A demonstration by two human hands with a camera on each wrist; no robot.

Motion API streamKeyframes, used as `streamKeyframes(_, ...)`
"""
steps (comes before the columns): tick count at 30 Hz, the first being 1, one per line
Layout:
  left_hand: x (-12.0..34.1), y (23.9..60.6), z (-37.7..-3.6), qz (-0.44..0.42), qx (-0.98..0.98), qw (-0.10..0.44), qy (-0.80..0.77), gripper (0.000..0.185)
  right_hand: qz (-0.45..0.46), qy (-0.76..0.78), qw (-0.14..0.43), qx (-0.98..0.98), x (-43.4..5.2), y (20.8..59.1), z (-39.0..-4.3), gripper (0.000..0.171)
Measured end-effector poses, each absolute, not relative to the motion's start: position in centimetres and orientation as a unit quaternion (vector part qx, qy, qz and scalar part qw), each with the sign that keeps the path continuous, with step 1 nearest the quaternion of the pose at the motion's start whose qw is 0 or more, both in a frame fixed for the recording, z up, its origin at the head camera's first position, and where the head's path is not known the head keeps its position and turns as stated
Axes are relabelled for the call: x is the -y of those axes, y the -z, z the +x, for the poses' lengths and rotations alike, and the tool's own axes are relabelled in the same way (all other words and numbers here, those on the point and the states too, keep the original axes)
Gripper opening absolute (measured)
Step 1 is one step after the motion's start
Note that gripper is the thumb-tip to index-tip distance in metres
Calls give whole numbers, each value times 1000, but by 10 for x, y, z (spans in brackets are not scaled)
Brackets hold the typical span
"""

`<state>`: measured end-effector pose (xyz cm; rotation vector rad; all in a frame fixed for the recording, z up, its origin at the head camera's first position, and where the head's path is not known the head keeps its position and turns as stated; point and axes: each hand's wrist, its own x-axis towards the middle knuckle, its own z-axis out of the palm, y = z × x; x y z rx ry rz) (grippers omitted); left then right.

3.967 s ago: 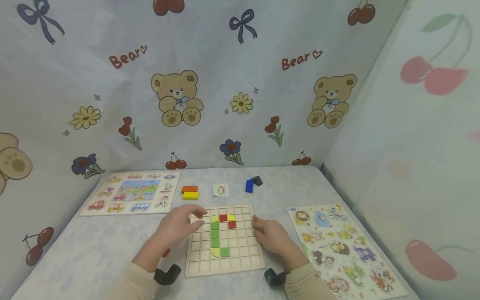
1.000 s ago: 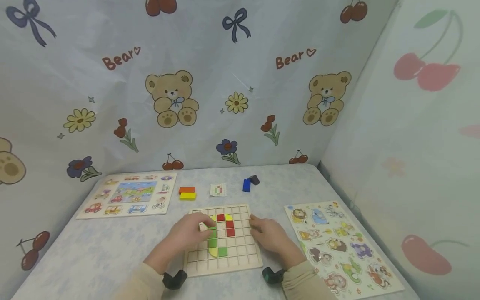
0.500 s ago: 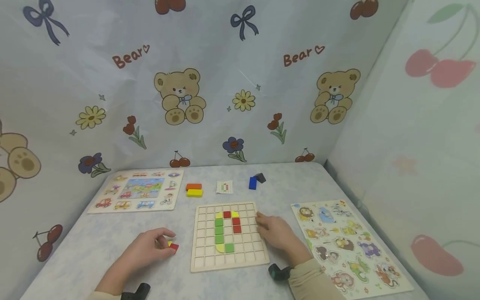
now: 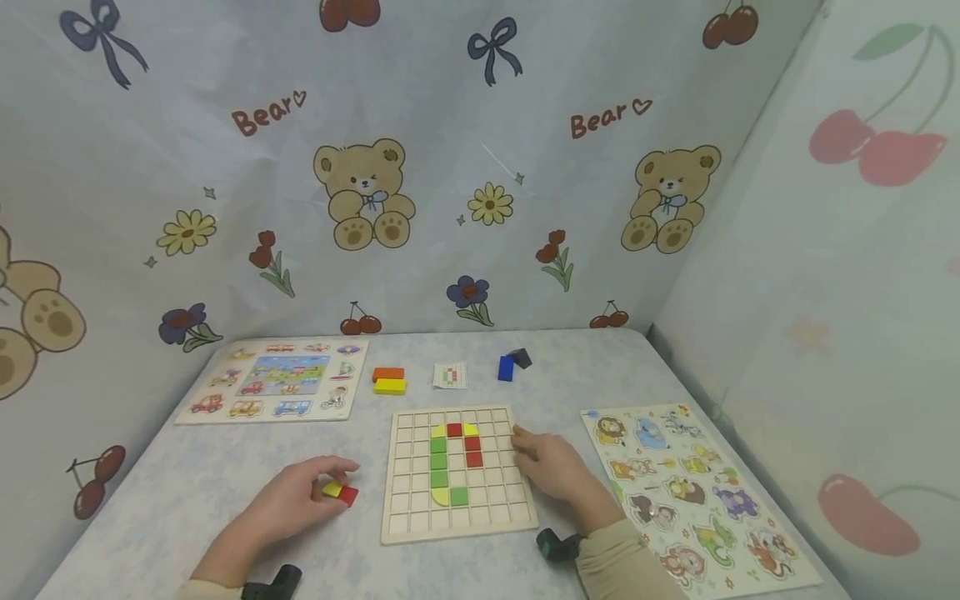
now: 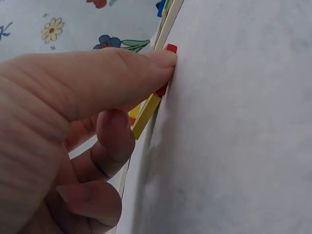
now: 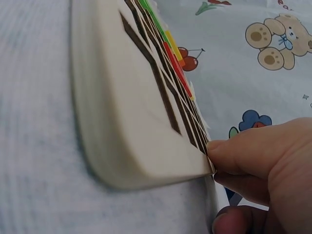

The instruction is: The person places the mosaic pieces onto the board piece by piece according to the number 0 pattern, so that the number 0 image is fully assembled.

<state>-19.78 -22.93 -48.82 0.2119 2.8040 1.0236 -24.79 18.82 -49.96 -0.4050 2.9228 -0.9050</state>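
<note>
Bear-and-cherry printed cloth walls in a pale tabletop (image 4: pixel 187 492). Near the front edge lies a wooden grid board (image 4: pixel 457 475), with green, red and yellow tiles set in its middle cells. The left hand (image 4: pixel 288 500) rests on the tabletop just left of the board, its fingers curled over a yellow tile (image 4: pixel 332 488) and a red tile (image 4: pixel 347 495); the left wrist view shows a fingertip (image 5: pixel 163 61) pressed against the red one (image 5: pixel 170 48), the yellow (image 5: pixel 145 117) just below it. The right hand (image 4: pixel 555 471) holds nothing and lies with its fingers against the board's right edge (image 6: pixel 146 122), the fingertips (image 6: pixel 229 151) touching its corner. Toward the back edge sit an orange block (image 4: pixel 387 374) and a yellow block (image 4: pixel 389 386), a small card (image 4: pixel 449 376) and a blue block (image 4: pixel 506 368). A vehicle puzzle (image 4: pixel 273 390) lies at the back left, an animal puzzle (image 4: pixel 693 492) along the right edge.
</note>
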Motion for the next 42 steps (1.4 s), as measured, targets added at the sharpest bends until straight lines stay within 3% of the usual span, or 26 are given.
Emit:
streamKeyframes(23,217,493,-208,114,-949,34,-293,30,-120,300,33,-946,-194,502,-249,40)
streamKeyframes(28,189,482,-212,138,-949,15,-282,24,-114,292,30,-949,-196,502,-247,40)
streamKeyframes(37,112,472,-221,229,-933,45,-273,15,-135,296,23,-945,-194,499,-247,40)
streamKeyframes(42,76,476,-229,233,-931,56,-276,12,-142,300,28,-943,-189,498,-249,40)
